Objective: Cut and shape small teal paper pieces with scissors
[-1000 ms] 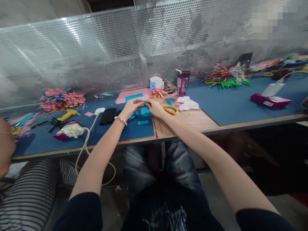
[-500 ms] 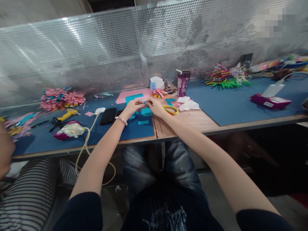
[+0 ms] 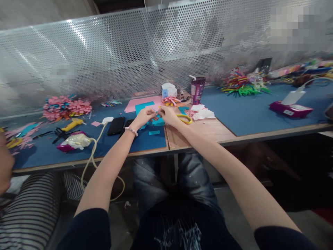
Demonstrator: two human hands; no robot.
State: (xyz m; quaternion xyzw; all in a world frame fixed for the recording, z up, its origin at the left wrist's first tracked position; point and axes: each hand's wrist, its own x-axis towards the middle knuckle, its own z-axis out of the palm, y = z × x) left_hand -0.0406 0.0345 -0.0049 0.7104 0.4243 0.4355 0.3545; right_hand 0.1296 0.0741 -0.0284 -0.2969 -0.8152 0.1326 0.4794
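My left hand (image 3: 145,116) and my right hand (image 3: 168,115) meet above the table, fingertips pinched close together. Between them shows a small bit of blue paper (image 3: 157,113), too small to make out fully. Blue paper pieces (image 3: 158,122) lie just under the hands, and a loose blue strip (image 3: 154,132) rests nearer the edge. Beyond the hands are a blue sheet (image 3: 142,106) and a pink sheet (image 3: 130,106). Yellow-handled scissors (image 3: 187,120) lie right of my right hand, partly hidden by it.
Left of my hands are a black phone (image 3: 116,125), a white plug (image 3: 107,120) with its cable, and a yellow glue gun (image 3: 73,124). A purple cup (image 3: 197,91), a tissue pack (image 3: 169,91) and crumpled tissue (image 3: 204,114) stand or lie to the right. Another person's arm (image 3: 5,163) is at far left.
My fingertips have shifted slightly around the small blue piece, and less of it shows now. The view has moved a little; the things on the table stay put.
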